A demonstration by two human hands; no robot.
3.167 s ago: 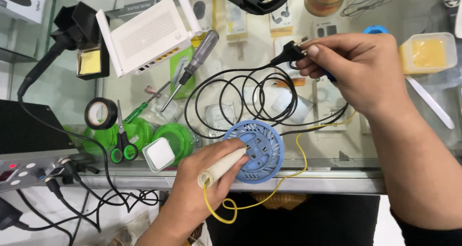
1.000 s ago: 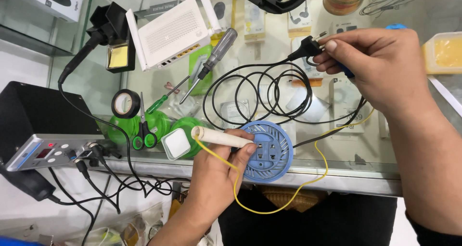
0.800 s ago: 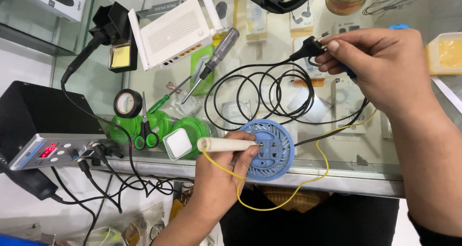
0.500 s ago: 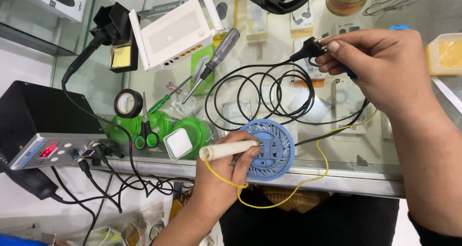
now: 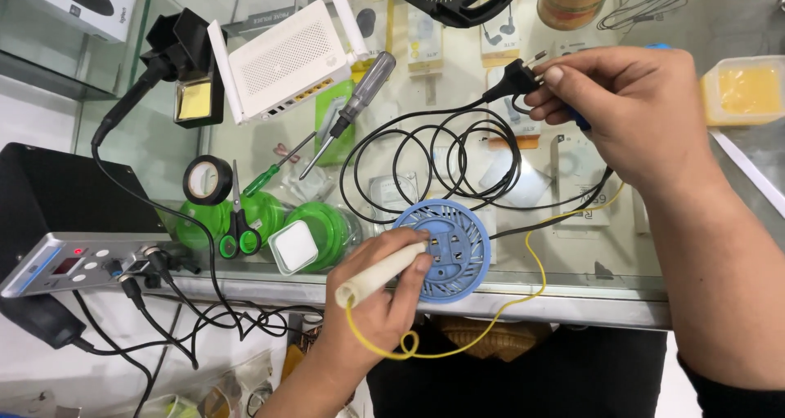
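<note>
The left hand [image 5: 384,291] comes up from the lower edge, forearm angled up and to the right, with its fingers [image 5: 413,259] curled in a closed pen-like grip and knuckles turned toward the camera. The right hand [image 5: 634,111] reaches in from the right, back upward, wrist bent leftward, thumb and forefinger pinched together at its left tip.

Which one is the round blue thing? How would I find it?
Look at the front edge of the glass counter. The blue disc lies there, under the left hand holding a cream probe. It alone is blue and ribbed like a wheel, unlike the green tubs beside it.
</note>
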